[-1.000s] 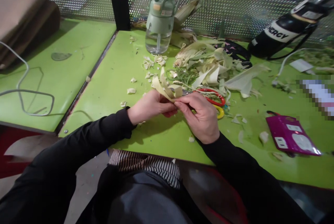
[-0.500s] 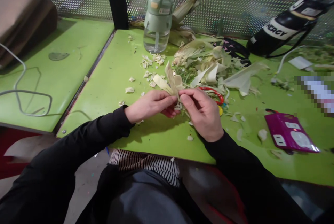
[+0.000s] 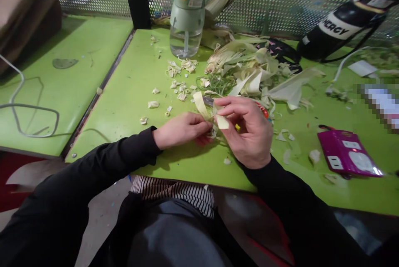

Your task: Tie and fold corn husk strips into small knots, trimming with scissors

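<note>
Between my hands, above the front part of the green table, is a small bundle of pale corn husk strips (image 3: pixel 201 106). My left hand (image 3: pixel 184 130) pinches its lower end, with the fingertips partly hidden. On the other side, my right hand (image 3: pixel 248 132) has its thumb and fingers closed round a short folded husk strip (image 3: pixel 222 122). Just behind the right hand shows a bit of red scissors handle (image 3: pixel 262 110). Farther back lies a heap of dry corn husks (image 3: pixel 249 69) with thin green shreds (image 3: pixel 218 83) in front. Small husk scraps (image 3: pixel 153 104) are scattered to the left.
A green water bottle (image 3: pixel 186 22) stands at the back, near a perforated metal screen (image 3: pixel 264 1). A black bottle (image 3: pixel 339 26) leans at the back right. A purple packet (image 3: pixel 349 153) lies to the right, and a white cable (image 3: pixel 20 86) crosses the left side.
My right hand has shifted slightly right and its fingers have curled. The upright husk strips have been bent down, one folding toward my right thumb. The view has tilted a little.
</note>
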